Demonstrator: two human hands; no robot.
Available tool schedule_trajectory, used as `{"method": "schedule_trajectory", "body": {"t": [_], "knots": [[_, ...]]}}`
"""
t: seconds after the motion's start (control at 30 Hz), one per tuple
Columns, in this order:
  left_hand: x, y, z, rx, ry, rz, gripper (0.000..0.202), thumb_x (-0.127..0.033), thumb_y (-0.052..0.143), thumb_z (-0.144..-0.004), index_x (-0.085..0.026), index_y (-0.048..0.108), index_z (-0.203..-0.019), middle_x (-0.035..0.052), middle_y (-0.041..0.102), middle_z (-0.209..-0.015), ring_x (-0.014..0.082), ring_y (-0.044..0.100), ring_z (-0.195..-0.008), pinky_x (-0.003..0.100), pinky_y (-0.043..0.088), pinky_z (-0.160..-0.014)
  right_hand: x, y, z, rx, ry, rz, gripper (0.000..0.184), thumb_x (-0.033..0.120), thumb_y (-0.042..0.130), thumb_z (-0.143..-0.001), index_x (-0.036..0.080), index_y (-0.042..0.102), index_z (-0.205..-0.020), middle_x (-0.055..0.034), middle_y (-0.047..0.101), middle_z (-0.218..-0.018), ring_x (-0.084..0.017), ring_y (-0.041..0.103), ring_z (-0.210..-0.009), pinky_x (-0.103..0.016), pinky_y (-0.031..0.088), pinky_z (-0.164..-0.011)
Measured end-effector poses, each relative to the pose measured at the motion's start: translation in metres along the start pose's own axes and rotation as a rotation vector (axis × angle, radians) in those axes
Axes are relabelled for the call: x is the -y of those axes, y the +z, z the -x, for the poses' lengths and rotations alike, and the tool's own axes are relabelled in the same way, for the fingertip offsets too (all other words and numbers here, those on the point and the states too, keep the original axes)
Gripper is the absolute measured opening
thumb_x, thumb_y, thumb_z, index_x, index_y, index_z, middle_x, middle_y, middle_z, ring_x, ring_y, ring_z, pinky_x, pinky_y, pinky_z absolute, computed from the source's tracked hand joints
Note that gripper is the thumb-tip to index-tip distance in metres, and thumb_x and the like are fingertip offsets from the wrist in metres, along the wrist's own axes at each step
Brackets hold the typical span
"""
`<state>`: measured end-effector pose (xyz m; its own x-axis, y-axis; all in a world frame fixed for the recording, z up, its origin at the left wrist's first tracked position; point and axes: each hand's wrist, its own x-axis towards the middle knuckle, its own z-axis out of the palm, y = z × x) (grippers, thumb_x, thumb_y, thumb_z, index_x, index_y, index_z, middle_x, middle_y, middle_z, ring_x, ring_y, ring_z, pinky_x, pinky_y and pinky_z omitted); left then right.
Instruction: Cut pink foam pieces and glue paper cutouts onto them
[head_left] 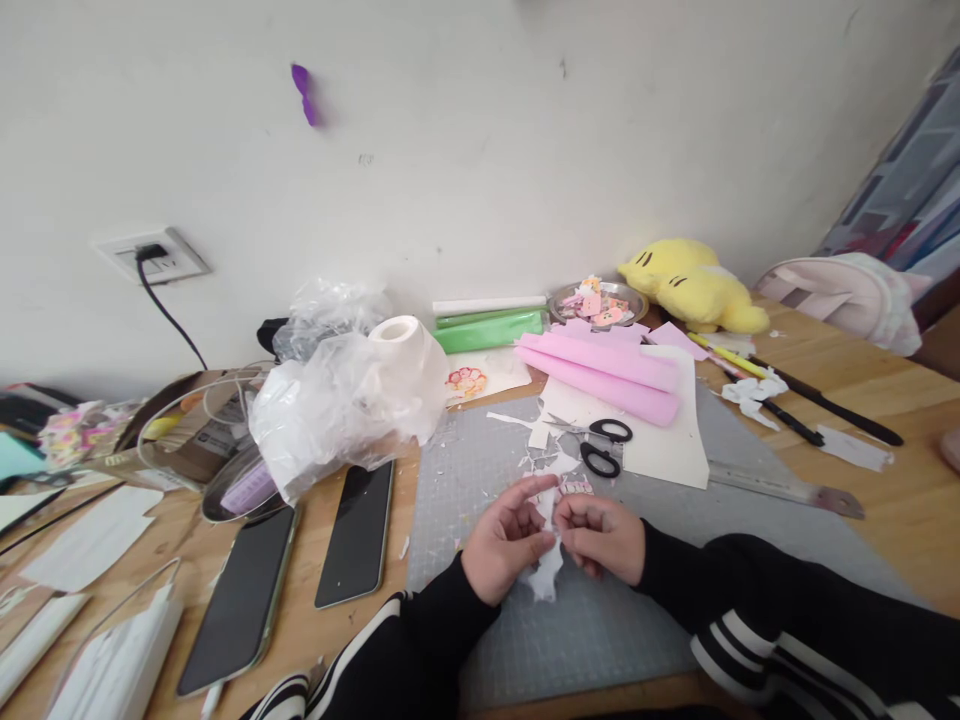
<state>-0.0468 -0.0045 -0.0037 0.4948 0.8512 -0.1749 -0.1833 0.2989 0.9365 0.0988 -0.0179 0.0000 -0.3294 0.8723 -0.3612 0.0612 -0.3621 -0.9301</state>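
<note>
Both hands meet over a grey cutting mat at the table's front. My left hand pinches a ragged white paper scrap with thumb and curled fingers. My right hand is closed on the same scrap from the right, near a small pink sticker piece. Black-handled scissors lie on the mat just beyond the hands, among white paper offcuts. Both arms wear black sleeves with white stripes.
Two phones lie face up at left by a crumpled plastic bag. Pink paper rolls, a green roll, a dish of stickers, a yellow plush toy, a metal ruler and pens sit behind.
</note>
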Motion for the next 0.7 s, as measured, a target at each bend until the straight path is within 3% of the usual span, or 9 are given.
{"method": "schedule_trajectory", "body": {"t": [0.43, 0.7], "knots": [[-0.003, 0.002, 0.001, -0.009, -0.029, -0.027, 0.061, -0.023, 0.067, -0.056, -0.012, 0.045, -0.112, -0.0076, 0.042, -0.05, 0.0022, 0.032, -0.04, 0.017, 0.023, -0.04, 0.003, -0.006, -0.007, -0.017, 0.011, -0.16, 0.009, 0.024, 0.042, -0.05, 0.017, 0.038, -0.054, 0.0091, 0.041, -0.033, -0.003, 0.034, -0.026, -0.015, 0.026, -0.027], [-0.002, -0.001, 0.001, -0.023, -0.017, -0.049, 0.059, -0.023, 0.065, -0.057, -0.014, 0.047, -0.112, -0.0066, 0.04, -0.052, 0.0033, 0.031, -0.043, 0.018, 0.021, -0.041, 0.005, -0.013, -0.012, -0.022, 0.069, -0.272, 0.023, 0.033, 0.047, -0.054, 0.019, 0.033, -0.064, 0.0107, 0.042, -0.033, -0.004, 0.032, -0.023, -0.015, 0.026, -0.024]]}}
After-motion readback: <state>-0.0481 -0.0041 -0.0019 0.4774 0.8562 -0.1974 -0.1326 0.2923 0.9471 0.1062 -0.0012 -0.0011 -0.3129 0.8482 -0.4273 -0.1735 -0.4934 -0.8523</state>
